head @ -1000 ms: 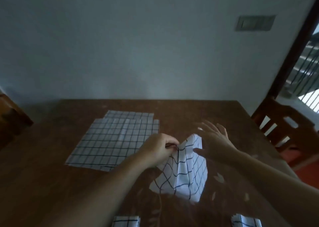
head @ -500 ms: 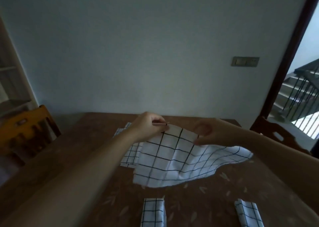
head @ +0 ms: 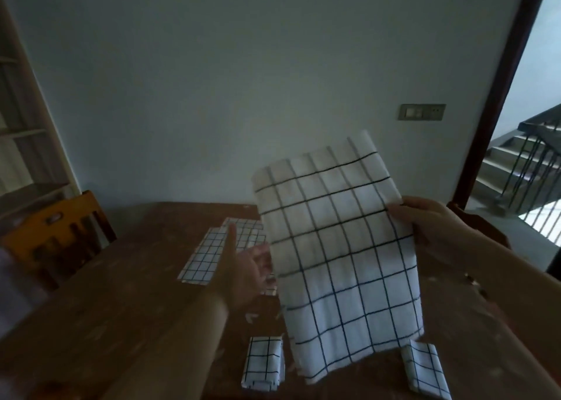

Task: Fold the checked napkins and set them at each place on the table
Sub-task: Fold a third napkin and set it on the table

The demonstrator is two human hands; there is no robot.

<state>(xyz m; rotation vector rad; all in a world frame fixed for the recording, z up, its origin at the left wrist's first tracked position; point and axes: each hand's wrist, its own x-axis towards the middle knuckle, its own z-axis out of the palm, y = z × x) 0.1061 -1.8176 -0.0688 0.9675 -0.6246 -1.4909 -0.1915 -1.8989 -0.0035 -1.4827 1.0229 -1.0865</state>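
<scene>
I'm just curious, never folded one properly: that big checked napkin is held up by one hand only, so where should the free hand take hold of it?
Probably the napkin's free left edge, coming from the left. The right hand grips the right edge, and the open left hand is beside the left one, so pinching there would hold the cloth flat.

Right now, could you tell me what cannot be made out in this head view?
- Left hand: its fingertips are hidden behind the held napkin.
- Flat napkins: partly covered by that hand and napkin, so their number is unclear.
- Folded napkins: the right one is cut by the bottom edge.
- Table: its far right is hidden.
</scene>
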